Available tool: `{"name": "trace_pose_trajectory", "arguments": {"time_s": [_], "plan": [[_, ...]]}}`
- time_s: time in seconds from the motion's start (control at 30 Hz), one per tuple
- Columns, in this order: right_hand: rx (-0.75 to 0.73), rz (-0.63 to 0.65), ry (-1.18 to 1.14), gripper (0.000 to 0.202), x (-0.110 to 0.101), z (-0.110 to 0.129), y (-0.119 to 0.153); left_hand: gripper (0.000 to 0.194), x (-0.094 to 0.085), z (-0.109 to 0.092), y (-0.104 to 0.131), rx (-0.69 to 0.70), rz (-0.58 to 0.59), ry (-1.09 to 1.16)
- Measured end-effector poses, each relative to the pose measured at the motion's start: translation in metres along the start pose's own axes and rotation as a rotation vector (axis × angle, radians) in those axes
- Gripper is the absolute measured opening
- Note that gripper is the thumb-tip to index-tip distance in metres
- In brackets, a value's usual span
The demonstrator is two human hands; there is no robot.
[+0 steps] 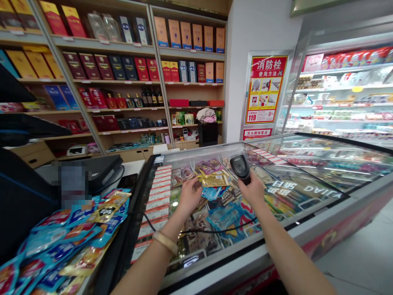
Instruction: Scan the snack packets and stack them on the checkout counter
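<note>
Above the glass top of a chest freezer [310, 221], my left hand [190, 196] pinches the left end of a gold snack packet [213, 179]. A blue packet [211, 193] shows just below the gold one, near my fingers; whether I hold it too is unclear. My right hand [253, 188] is wrapped round the handle of a black barcode scanner [240, 167], whose head points up and away, to the right of the gold packet. A black cable [215, 232] runs over the glass below both hands.
Many blue and gold packets [61, 241] are heaped on the counter at the left, beside a dark phone-like object [128, 181] and black equipment [106, 170]. Price labels [158, 192] line the freezer's left side. Shelves of boxes [116, 67] stand behind; a lit refrigerated display [346, 98] is at the right.
</note>
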State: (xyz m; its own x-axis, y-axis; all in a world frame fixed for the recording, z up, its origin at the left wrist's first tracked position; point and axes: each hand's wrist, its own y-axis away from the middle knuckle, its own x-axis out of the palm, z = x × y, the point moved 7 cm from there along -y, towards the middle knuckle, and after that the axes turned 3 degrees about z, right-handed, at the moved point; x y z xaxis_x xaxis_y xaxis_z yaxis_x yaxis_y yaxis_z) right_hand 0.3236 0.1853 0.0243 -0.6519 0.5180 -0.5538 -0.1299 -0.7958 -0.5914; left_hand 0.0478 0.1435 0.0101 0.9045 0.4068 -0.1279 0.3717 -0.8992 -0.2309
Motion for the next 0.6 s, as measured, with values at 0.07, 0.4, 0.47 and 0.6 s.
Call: {"name": "trace_pose_trajectory", "arguments": {"time_s": [0.07,0.4,0.47,0.6], "plan": [[0.002,0.016,0.002,0.034,0.002,-0.001,0.0,0.035,-0.028,-0.007,0.008,0.082,-0.018,-0.156],[-0.146,0.113,-0.073,0.034,0.01,0.055,0.006,0.046,-0.22,-0.021,0.026,0.102,-0.302,-1.168],[-0.212,0.137,-0.129,0.032,0.015,0.08,0.01,0.039,-0.243,-0.014,0.029,0.029,-0.346,-1.254],[-0.311,0.231,-0.247,0.025,0.032,0.129,0.024,0.024,-0.26,-0.004,0.036,-0.05,-0.41,-1.267]]}}
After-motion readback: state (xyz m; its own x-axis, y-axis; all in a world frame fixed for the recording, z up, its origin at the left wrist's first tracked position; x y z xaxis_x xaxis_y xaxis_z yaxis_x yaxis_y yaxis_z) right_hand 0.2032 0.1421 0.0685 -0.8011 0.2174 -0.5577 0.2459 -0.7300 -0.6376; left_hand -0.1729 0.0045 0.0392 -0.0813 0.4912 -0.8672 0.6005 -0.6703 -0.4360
